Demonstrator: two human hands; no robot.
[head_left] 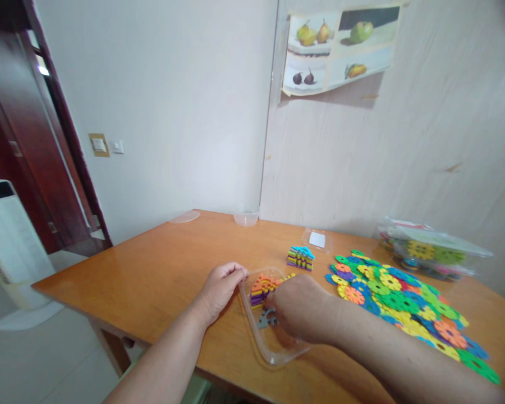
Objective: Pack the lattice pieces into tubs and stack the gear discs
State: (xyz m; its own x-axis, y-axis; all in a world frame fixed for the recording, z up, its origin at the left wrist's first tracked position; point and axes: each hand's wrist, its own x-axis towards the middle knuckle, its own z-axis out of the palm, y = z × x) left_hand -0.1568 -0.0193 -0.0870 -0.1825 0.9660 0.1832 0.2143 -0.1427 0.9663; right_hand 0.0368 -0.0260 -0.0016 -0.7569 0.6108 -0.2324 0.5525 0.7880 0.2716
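Note:
On the table, a clear plastic container [261, 343] holds a stack of toothed plastic building pieces [264, 284], orange on top with purple and yellow below. A grey notched piece [267, 318] lies flat in it. My left hand [223, 287] pinches the container's left rim between thumb and fingers. My right hand [305, 306] reaches over the container, closed, with its fingertips down beside the stack. What those fingers hold, if anything, is hidden by the hand. Behind the container stands another stack of notched pieces [301, 258], blue on top.
A wide heap of colourful flower-shaped discs [399, 297] spreads to the right. Clear bags of pieces [433, 249] lie behind it. Along the back are a clear lid with a white label [317, 240], a clear bowl [246, 216] and a round lid [185, 217].

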